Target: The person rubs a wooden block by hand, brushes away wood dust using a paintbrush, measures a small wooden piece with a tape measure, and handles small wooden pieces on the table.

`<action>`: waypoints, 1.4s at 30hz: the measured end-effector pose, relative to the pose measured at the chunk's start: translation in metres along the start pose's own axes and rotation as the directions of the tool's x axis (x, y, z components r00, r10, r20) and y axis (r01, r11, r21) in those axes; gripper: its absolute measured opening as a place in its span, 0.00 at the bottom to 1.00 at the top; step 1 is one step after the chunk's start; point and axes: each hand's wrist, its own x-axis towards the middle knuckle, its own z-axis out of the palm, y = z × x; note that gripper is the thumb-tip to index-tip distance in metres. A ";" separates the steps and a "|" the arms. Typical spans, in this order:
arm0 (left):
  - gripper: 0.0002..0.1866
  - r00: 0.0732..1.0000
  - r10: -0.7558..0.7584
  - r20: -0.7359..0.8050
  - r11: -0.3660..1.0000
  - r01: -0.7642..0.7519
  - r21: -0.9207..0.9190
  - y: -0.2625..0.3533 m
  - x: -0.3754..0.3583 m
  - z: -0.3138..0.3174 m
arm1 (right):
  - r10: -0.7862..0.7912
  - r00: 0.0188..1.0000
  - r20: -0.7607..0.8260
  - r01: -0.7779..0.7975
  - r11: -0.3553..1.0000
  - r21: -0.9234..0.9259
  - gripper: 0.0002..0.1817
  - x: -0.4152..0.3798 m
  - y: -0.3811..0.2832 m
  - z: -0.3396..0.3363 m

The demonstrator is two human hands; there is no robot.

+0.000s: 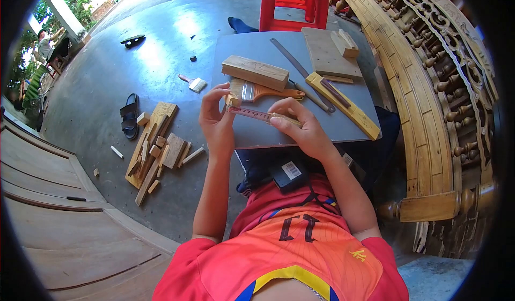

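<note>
My left hand [216, 114] is closed, with fingers and thumb around a small wood block [233, 99]. A reddish ruler [251, 113] with printed numbers runs from that block towards the right. My right hand [303, 127] pinches the ruler's other end between thumb and fingers; a thin pale wooden edge shows beside the thumb. Both hands are above the near part of a grey tabletop [252, 136]. Just beyond them lie a wide paintbrush [263, 91] with an orange handle and a thick wooden block [255, 72].
A metal ruler [289, 57], a yellow wooden bar [348, 110] and a board [328, 54] lie on the table's right. Wood offcuts [155, 140], a sandal [129, 116] and another brush [193, 83] are on the floor. A red stool [294, 17] stands behind; a carved wooden bench [426, 124] flanks the right.
</note>
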 end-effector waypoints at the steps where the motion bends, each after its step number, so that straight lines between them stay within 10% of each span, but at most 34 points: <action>1: 0.17 1.000 0.000 0.000 1.000 0.000 -0.004 0.000 0.000 0.000 | 0.014 1.000 -0.021 -0.014 1.000 0.005 0.19 0.000 -0.003 0.002; 42: 0.17 0.955 -0.218 0.202 0.974 0.198 0.114 0.013 -0.006 0.009 | 0.132 0.986 -0.106 -0.103 0.963 0.249 0.17 0.002 0.003 0.001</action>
